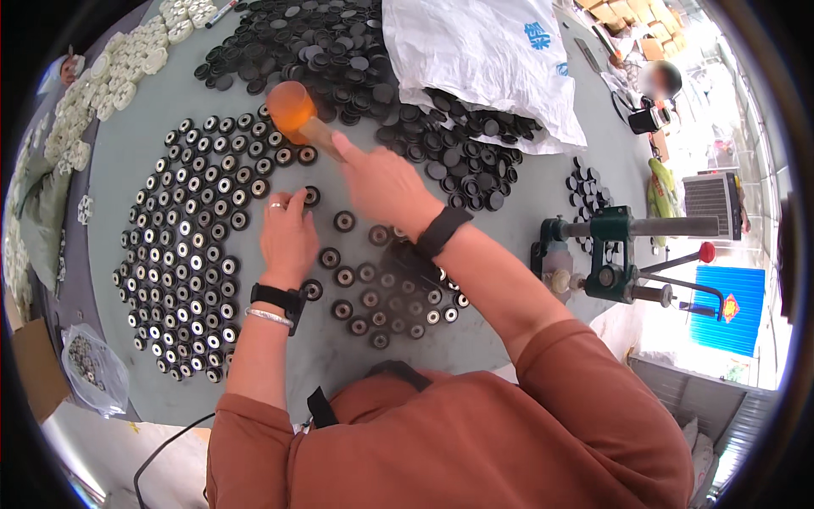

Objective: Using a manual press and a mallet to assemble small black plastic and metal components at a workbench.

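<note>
With our right hand (386, 182) clenched on the orange mallet (292, 110), we strike squarely the black wheel (311, 196) pinched at our left fingers (292, 204), fingertips clear.

The right hand (386, 182) grips an orange-headed mallet (292, 110) raised over the grey table (339, 365). The left hand (288, 233) pinches a small black wheel (311, 196), with rows of black wheels (182, 254) beside it
</note>
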{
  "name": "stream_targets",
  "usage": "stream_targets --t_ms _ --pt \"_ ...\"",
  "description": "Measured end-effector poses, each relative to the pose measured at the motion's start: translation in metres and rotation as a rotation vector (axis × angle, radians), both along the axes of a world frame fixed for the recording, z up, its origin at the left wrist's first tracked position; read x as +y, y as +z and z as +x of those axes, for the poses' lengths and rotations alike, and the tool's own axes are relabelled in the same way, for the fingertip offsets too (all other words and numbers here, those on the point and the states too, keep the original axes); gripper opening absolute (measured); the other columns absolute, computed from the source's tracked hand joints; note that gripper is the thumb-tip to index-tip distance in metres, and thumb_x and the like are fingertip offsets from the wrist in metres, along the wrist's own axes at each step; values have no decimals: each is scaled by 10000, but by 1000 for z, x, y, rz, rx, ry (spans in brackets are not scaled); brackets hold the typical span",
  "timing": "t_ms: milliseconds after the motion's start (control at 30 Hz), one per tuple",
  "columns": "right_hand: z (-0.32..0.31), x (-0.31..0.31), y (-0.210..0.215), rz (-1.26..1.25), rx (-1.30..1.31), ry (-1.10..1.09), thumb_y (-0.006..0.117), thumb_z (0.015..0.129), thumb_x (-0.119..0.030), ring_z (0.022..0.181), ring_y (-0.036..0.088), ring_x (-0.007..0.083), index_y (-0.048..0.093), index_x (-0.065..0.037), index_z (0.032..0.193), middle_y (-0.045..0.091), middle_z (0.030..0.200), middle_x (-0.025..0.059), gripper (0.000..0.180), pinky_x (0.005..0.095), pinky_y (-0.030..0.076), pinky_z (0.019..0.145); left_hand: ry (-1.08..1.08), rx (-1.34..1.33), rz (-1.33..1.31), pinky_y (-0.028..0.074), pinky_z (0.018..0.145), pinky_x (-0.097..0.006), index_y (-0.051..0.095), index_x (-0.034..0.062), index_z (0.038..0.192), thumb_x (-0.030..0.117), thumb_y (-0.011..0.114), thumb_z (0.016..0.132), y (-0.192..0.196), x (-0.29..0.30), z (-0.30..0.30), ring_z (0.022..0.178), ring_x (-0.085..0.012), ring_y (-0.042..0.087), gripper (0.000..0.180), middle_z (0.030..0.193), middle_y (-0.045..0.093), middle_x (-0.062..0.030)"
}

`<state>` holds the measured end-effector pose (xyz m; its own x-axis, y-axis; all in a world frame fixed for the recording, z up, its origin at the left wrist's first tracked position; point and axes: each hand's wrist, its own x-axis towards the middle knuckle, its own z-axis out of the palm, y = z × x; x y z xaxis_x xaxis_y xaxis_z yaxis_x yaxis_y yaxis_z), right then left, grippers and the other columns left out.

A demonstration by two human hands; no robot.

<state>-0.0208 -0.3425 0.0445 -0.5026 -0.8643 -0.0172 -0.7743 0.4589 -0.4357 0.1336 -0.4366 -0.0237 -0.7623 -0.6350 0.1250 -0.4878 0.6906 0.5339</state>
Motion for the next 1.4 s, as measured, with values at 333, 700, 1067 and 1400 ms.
stream_targets --t_ms 333,700,1067,1400 --pt "24 8 2 25 -72 -10 539 907 -207 723 607 429 426 -137 1369 596 837 261 480 479 490 641 140 158 280 479 810 -400 538 -15 1174 42 566 844 -4 -10 0 916 -323 583 336 1101 549 -183" --pt "-2 54 47 -277 -303 -277 570 900 -147 755 617 383 446 -78 1360 629 857 241 481 400 486 689 -176 42 -296 354 1036 -428 435 -64 1290 212 580 889 -13 -50 -62 1217 -362 437 508 1310 470 -222" --pt "-23 47 19 -362 -256 -158 553 901 -137 760 598 413 442 -73 1344 624 834 248 461 445 473 677 -480 72 41 341 1034 -442 461 -62 1274 184 640 825 18 64 -6 1211 -383 433 543 1345 445 -217" --pt "-15 45 29 -367 -285 -222 579 883 -122 724 596 399 460 -86 1333 624 798 234 467 440 473 658 -101 -274 -464 203 1082 -583 446 19 1324 337 584 876 10 -65 -94 1351 -286 333 567 1410 424 -150"
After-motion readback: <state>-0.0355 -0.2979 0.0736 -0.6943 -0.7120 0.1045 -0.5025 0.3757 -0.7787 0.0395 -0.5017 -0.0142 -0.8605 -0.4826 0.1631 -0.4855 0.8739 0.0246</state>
